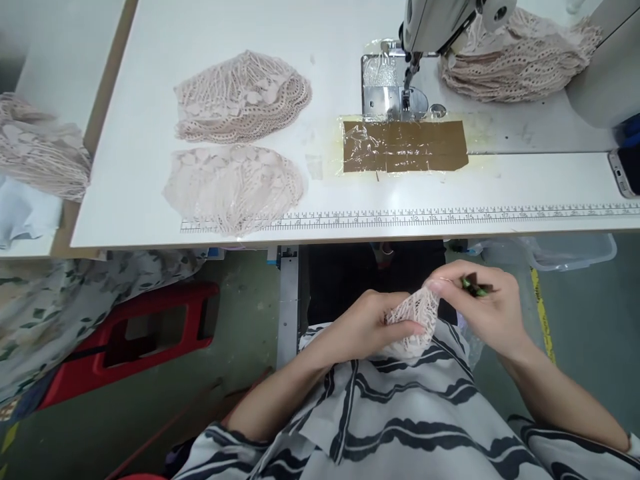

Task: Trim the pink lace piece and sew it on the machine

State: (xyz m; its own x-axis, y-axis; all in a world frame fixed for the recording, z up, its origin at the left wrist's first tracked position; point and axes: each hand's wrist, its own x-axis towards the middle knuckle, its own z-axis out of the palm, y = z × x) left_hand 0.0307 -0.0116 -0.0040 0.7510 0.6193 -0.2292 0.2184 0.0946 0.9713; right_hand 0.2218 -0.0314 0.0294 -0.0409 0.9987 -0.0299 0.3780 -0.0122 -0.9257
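Note:
Over my lap, below the table edge, I hold a small pale pink lace piece [414,319]. My left hand [373,325] is closed around its left side, thumb on top. At its upper right corner, my right hand [480,303] pinches the lace between thumb and finger. A small dark tool with green parts [474,285], perhaps thread snips, is tucked in the right palm; its kind is mostly hidden by the fingers. On the table lie a lace stack [245,100] and, nearer the edge, a flatter lace piece [235,187].
A sewing machine [435,27] stands at the back, brown tape [405,147] before its needle plate. More lace [520,60] is piled right of it, other lace [43,147] far left. A ruler strip [450,215] runs along the front edge; a phone [626,172] lies right.

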